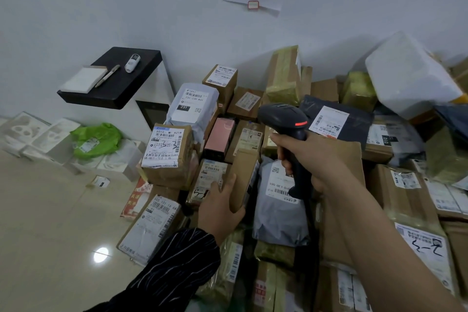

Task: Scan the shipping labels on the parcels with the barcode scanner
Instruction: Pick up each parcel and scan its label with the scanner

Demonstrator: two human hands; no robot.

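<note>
Dozens of parcels [283, 78] lie heaped against the wall, and nothing shows for certain which labels are already read.

At the far left, a green bag [96, 139] rests on white foam trays [50, 134] on the floor, apart from the heap. It carries a label of its own, perhaps awaiting its turn. Above it a black shelf [114, 83] holds a notepad [83, 78] and a pen [107, 75].

At the heap's left edge, a taped box [167, 157] bears a label with handwritten marks. This may mean it is already dealt with, though that is only a guess.

The left hand [220, 208] grips the edge of a brown box [244, 172] that stands tilted, thumb on top and fingers curled under. It seems to be turning the box to find its label, which does not show from here. Just beside it lies a grey bag [278, 210], label up.

Above that bag the right hand [306, 157] is wrapped round the handle of the barcode scanner [286, 121]. The scanner's head points away over the middle of the heap. No beam is visible on any label, so I judge that no scan is under way.

Further right, a dark bag [354, 121] and a long box [405, 210] lie with their labels in plain sight. A second marked label [425, 248] sits below them. By the look of it, most of the heap is left to scan.
</note>
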